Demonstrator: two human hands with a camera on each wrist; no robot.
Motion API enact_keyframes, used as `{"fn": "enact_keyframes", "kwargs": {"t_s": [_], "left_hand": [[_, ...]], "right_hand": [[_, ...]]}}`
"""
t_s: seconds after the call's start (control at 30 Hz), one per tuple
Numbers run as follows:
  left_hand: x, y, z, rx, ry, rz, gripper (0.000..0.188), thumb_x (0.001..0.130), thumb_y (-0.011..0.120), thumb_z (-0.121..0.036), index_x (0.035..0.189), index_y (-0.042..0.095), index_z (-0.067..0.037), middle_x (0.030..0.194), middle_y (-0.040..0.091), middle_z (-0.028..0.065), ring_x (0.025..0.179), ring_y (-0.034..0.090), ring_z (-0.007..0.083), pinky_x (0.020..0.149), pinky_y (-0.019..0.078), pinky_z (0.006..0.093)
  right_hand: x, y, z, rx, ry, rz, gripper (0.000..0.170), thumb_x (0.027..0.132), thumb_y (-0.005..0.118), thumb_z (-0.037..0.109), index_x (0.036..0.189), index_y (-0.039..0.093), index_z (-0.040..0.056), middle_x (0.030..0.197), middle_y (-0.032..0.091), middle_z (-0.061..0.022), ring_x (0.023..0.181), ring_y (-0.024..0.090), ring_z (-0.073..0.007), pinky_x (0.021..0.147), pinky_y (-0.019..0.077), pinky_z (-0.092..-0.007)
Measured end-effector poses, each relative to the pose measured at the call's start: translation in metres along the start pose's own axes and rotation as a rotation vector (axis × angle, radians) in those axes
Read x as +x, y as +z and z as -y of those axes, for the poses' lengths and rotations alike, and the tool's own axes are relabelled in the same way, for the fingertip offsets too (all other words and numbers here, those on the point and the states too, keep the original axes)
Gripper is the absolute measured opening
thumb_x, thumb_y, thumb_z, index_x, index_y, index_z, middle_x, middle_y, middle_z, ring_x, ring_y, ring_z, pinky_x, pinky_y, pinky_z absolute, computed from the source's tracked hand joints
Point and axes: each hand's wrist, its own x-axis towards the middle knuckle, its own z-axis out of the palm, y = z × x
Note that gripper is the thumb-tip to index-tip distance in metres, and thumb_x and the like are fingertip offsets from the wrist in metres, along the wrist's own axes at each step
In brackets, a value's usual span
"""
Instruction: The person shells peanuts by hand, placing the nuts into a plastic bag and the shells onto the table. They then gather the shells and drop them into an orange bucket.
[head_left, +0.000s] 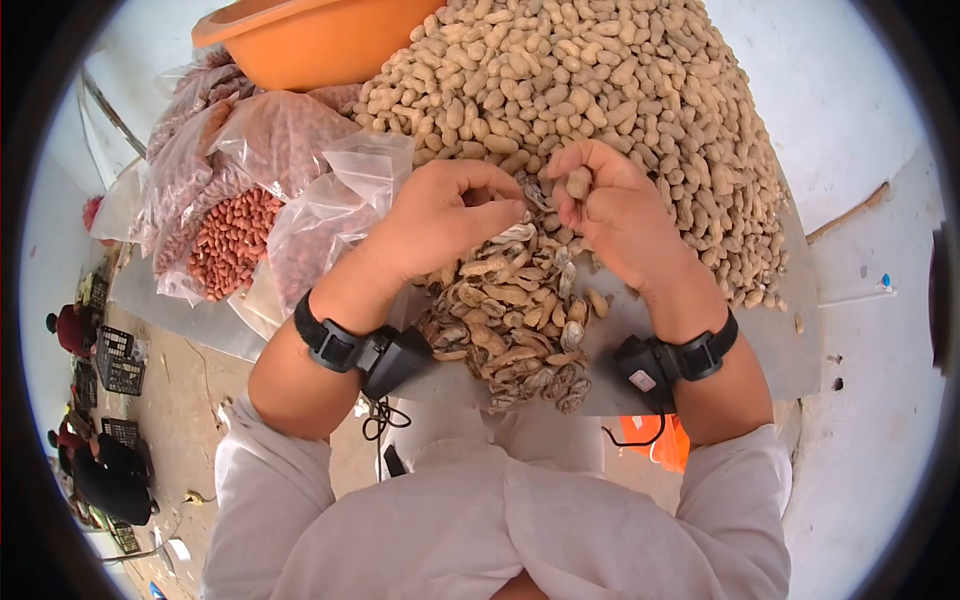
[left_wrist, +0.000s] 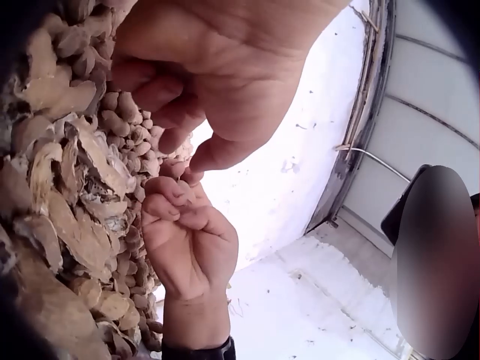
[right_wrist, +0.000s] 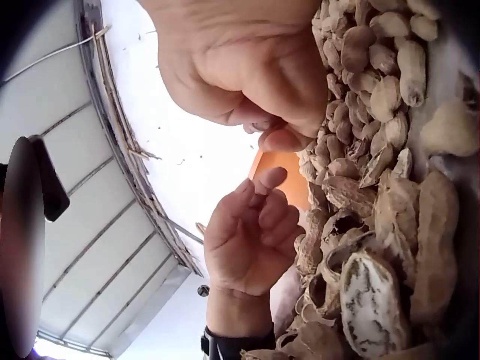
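Note:
In the head view my right hand (head_left: 625, 215) pinches an unshelled peanut (head_left: 578, 182) between thumb and curled fingers, at the foot of the peanut pile (head_left: 600, 80). To its left, my left hand (head_left: 450, 215) hovers over the empty peanut shells (head_left: 520, 310), its fingers loosely bent and its thumb pointing toward the right hand. No object shows between the left fingers (right_wrist: 274, 178) in the right wrist view. The left wrist view has both hands close together, with the right hand (left_wrist: 187, 240) below the left.
Clear plastic bags (head_left: 260, 140) of red shelled peanuts (head_left: 235, 240) lie at the left. An orange basin (head_left: 310, 45) stands behind them. Loose peanuts (head_left: 598, 302) lie beside the shells on the grey tabletop (head_left: 440, 385). Black crates (head_left: 120, 360) and people (head_left: 110, 470) are far left.

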Motion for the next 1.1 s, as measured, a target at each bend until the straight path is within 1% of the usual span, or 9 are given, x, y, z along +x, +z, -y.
{"fn": "enact_keyframes", "kwargs": {"t_s": [0.07,0.1,0.27,0.53,0.73,0.83,0.97,1.07,1.1], "left_hand": [[0.002,0.003,0.004,-0.102,0.026,-0.066,0.020,0.077,0.070,-0.016,0.091,0.067,-0.002,0.063,0.052,-0.0031,0.058,0.045,0.0050,0.053,0.0383,0.0217],[0.002,0.004,0.006,-0.173,0.032,-0.067,0.020,0.077,0.071,-0.015,0.092,0.066,-0.003,0.064,0.052,-0.0038,0.059,0.045,0.0046,0.053,0.0380,0.0211],[0.005,0.011,0.013,-0.446,0.048,-0.027,0.016,0.082,0.069,-0.010,0.093,0.065,0.000,0.074,0.057,-0.0047,0.065,0.048,0.0033,0.057,0.0396,0.0190],[0.004,0.018,0.008,-0.439,0.118,-0.097,0.020,0.085,0.067,-0.012,0.100,0.065,0.001,0.083,0.064,-0.0003,0.076,0.054,0.0052,0.068,0.0445,0.0199],[0.002,0.025,0.007,-0.458,0.170,-0.143,0.024,0.087,0.064,-0.017,0.104,0.064,0.002,0.084,0.064,0.0013,0.076,0.054,0.0063,0.068,0.0455,0.0216],[0.001,0.023,0.000,-0.388,0.197,-0.135,0.024,0.088,0.063,-0.017,0.103,0.063,0.002,0.081,0.064,0.0018,0.073,0.054,0.0072,0.066,0.0455,0.0231],[0.000,0.023,0.007,-0.261,0.269,-0.153,0.017,0.088,0.061,-0.015,0.094,0.061,0.001,0.075,0.062,0.0040,0.069,0.054,0.0088,0.063,0.0452,0.0250],[-0.008,0.023,-0.005,-0.009,0.267,-0.056,0.015,0.091,0.057,-0.014,0.098,0.056,-0.001,0.085,0.058,-0.0003,0.077,0.050,0.0056,0.069,0.0435,0.0210],[-0.009,0.023,-0.006,-0.057,0.210,-0.035,0.014,0.090,0.057,-0.013,0.096,0.056,-0.001,0.084,0.057,-0.0005,0.075,0.048,0.0054,0.066,0.0421,0.0205]], "right_hand": [[0.000,0.008,0.002,-0.117,0.012,-0.029,0.026,0.077,0.039,-0.006,0.098,0.052,0.0007,0.083,0.054,-0.0067,0.070,0.050,-0.0129,0.064,0.0433,-0.0258],[-0.002,0.008,0.002,-0.085,-0.007,0.006,0.022,0.081,0.043,-0.006,0.100,0.053,0.0001,0.087,0.056,-0.0073,0.076,0.055,-0.0140,0.070,0.0474,-0.0260],[-0.006,0.015,0.004,-0.168,-0.149,-0.019,0.024,0.084,0.052,-0.006,0.108,0.053,-0.0007,0.098,0.060,-0.0070,0.087,0.058,-0.0117,0.077,0.0493,-0.0245],[-0.005,0.012,0.002,-0.318,-0.317,-0.025,0.019,0.081,0.058,-0.007,0.099,0.057,-0.0008,0.097,0.062,-0.0049,0.087,0.059,-0.0104,0.078,0.0493,-0.0243],[-0.008,0.019,-0.002,-0.119,-0.309,-0.034,0.020,0.083,0.059,-0.006,0.102,0.055,-0.0019,0.094,0.061,-0.0064,0.085,0.060,-0.0106,0.074,0.0500,-0.0235],[-0.006,0.017,0.000,-0.201,-0.288,-0.039,0.026,0.083,0.063,0.000,0.107,0.054,-0.0025,0.091,0.061,-0.0060,0.080,0.059,-0.0099,0.069,0.0501,-0.0226],[-0.011,0.022,0.012,-0.222,-0.057,-0.009,0.040,0.081,0.069,0.014,0.115,0.054,-0.0022,0.084,0.058,-0.0015,0.071,0.054,-0.0062,0.061,0.0467,-0.0206],[-0.012,0.022,0.017,-0.373,0.006,0.094,0.044,0.081,0.070,0.021,0.115,0.056,-0.0028,0.079,0.055,0.0015,0.066,0.048,-0.0040,0.056,0.0416,-0.0192],[-0.013,0.021,0.018,-0.432,-0.003,0.098,0.043,0.081,0.070,0.022,0.113,0.057,-0.0028,0.077,0.054,0.0023,0.065,0.047,-0.0035,0.055,0.0400,-0.0188]]}}
